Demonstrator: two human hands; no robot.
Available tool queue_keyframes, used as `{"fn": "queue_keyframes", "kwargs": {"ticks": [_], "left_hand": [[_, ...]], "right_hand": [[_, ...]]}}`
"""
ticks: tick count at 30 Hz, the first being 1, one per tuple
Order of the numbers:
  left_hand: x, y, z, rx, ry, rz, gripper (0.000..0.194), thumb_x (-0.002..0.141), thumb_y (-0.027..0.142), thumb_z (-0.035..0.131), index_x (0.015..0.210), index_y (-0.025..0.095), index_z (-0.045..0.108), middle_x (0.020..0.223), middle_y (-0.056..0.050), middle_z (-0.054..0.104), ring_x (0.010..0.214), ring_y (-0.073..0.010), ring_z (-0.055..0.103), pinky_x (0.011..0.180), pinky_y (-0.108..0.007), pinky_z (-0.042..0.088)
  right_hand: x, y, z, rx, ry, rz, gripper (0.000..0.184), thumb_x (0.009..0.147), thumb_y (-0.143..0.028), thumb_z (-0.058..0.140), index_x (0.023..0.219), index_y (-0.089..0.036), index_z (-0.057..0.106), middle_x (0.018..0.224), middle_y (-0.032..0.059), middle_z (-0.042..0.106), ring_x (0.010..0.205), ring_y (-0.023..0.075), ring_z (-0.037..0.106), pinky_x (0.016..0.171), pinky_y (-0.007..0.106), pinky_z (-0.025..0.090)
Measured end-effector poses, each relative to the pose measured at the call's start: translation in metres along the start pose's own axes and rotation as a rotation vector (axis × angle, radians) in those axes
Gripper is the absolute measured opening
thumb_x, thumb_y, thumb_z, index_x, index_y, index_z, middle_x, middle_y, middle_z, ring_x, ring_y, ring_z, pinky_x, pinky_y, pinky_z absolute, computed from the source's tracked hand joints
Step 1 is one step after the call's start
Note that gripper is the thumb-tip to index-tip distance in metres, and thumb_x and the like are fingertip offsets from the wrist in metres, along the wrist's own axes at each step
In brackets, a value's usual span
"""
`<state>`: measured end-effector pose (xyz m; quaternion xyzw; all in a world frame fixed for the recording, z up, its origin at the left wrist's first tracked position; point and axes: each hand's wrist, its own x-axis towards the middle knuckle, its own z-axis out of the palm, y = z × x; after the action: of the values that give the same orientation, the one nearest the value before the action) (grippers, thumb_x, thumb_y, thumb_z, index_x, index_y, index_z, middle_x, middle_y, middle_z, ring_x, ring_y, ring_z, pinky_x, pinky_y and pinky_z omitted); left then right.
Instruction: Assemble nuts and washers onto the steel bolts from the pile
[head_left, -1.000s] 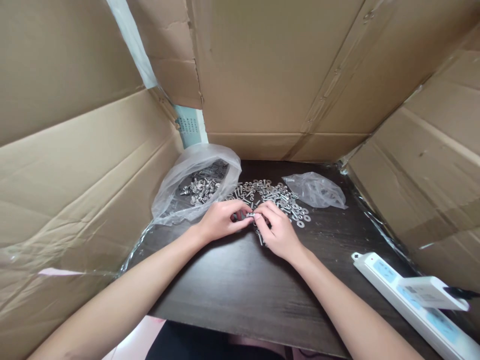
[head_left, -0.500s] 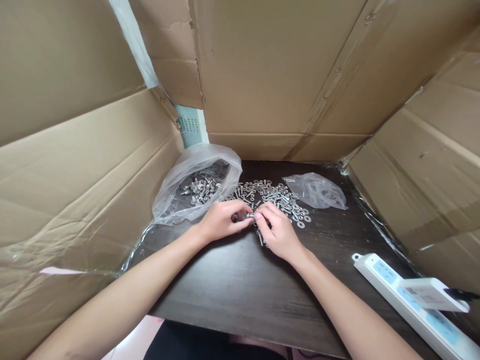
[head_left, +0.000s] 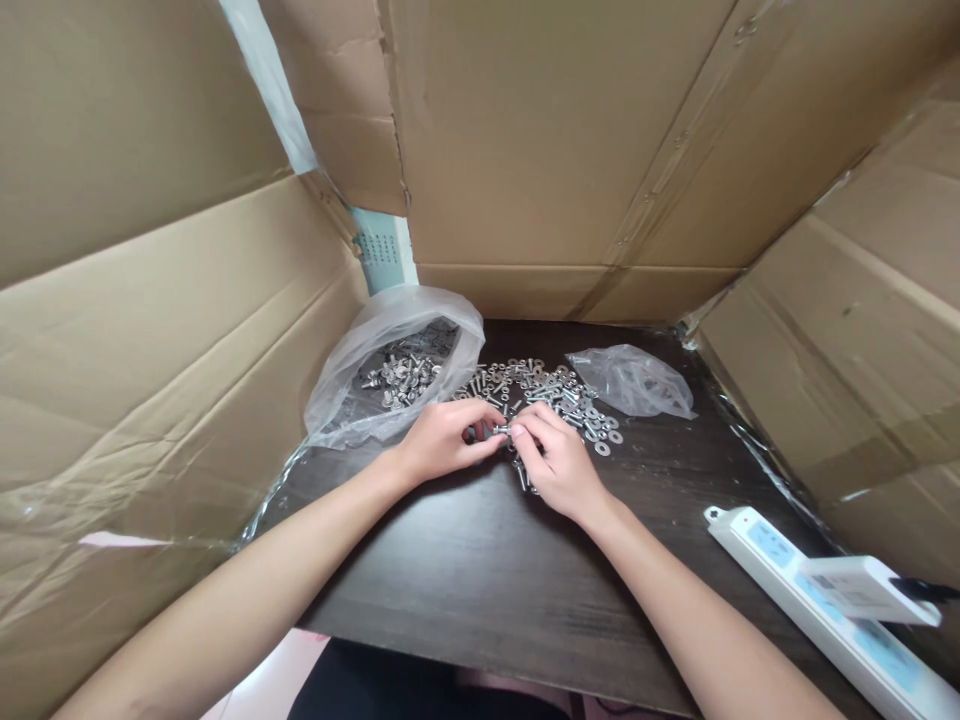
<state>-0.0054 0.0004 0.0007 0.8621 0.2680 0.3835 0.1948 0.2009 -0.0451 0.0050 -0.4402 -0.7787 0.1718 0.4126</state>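
Between my fingertips is a small silver bolt (head_left: 501, 429), lying sideways. My left hand (head_left: 452, 437) pinches one end of it with thumb and forefinger. From the other side my right hand (head_left: 553, 455) grips the opposite end, fingers closed. Whether a nut or washer sits on the bolt is too small to tell. Just beyond and under my hands spreads a pile of loose bolts, nuts and washers (head_left: 574, 405). A few bolts (head_left: 521, 475) lie close beneath my right hand. Left of the pile, an open clear plastic bag (head_left: 337, 400) holds many metal fasteners (head_left: 409, 380).
A second, flattened plastic bag (head_left: 634, 382) rests right of the pile. At the right front lies a white power strip (head_left: 814, 590) with a plugged-in adapter (head_left: 862, 590). Cardboard walls (head_left: 555, 150) enclose the dark wooden table (head_left: 480, 570) at the back and sides.
Both hands stay nearly in place around the bolt. The right fingers have shifted very slightly; nothing else has visibly moved.
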Motion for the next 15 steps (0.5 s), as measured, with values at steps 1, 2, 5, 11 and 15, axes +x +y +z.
{"fn": "queue_keyframes", "kwargs": {"ticks": [1, 2, 5, 11, 15], "left_hand": [[0.0, -0.0002, -0.0001, 0.002, 0.0, -0.002, 0.015, 0.096, 0.031, 0.067, 0.101, 0.018, 0.071, 0.084, -0.002, 0.073, 0.068, -0.012, 0.067, 0.065, -0.022, 0.054], [0.0, -0.0004, -0.0002, 0.004, -0.001, -0.004, 0.015, 0.096, 0.031, 0.067, 0.101, 0.017, 0.071, 0.084, -0.002, 0.073, 0.068, -0.012, 0.067, 0.065, -0.022, 0.055], [0.0002, -0.0008, -0.0004, 0.003, -0.001, -0.007, 0.015, 0.096, 0.031, 0.068, 0.102, 0.017, 0.071, 0.084, -0.002, 0.073, 0.068, -0.0121, 0.067, 0.065, -0.022, 0.055], [0.0004, -0.0005, -0.0002, 0.006, 0.009, -0.001, 0.015, 0.096, 0.032, 0.068, 0.102, 0.018, 0.071, 0.083, -0.002, 0.073, 0.067, -0.0121, 0.067, 0.064, -0.022, 0.054], [-0.0001, 0.0001, 0.0002, 0.002, 0.012, 0.005, 0.014, 0.096, 0.03, 0.069, 0.101, 0.018, 0.071, 0.084, -0.002, 0.073, 0.068, -0.0119, 0.067, 0.064, -0.022, 0.053]], "right_hand": [[-0.0002, 0.0001, -0.0002, -0.005, 0.008, 0.001, 0.025, 0.106, -0.025, 0.047, 0.087, -0.021, 0.063, 0.092, 0.0071, 0.061, 0.084, 0.0223, 0.062, 0.077, 0.038, 0.051], [-0.0003, 0.0003, -0.0003, -0.01, 0.019, 0.0, 0.024, 0.106, -0.025, 0.047, 0.088, -0.021, 0.063, 0.093, 0.0073, 0.062, 0.085, 0.0226, 0.063, 0.077, 0.039, 0.051], [-0.0003, 0.001, -0.0009, -0.024, 0.053, -0.011, 0.02, 0.104, -0.023, 0.048, 0.094, -0.021, 0.065, 0.097, 0.0078, 0.062, 0.089, 0.0236, 0.064, 0.08, 0.039, 0.052], [-0.0001, 0.0007, -0.0009, -0.017, 0.05, -0.052, 0.015, 0.102, -0.021, 0.05, 0.098, -0.022, 0.064, 0.099, 0.0078, 0.061, 0.089, 0.0233, 0.064, 0.08, 0.038, 0.054], [-0.0003, 0.0003, -0.0001, -0.008, 0.043, -0.051, 0.011, 0.101, -0.021, 0.054, 0.097, -0.021, 0.064, 0.097, 0.0071, 0.06, 0.084, 0.0219, 0.063, 0.077, 0.037, 0.054]]}}
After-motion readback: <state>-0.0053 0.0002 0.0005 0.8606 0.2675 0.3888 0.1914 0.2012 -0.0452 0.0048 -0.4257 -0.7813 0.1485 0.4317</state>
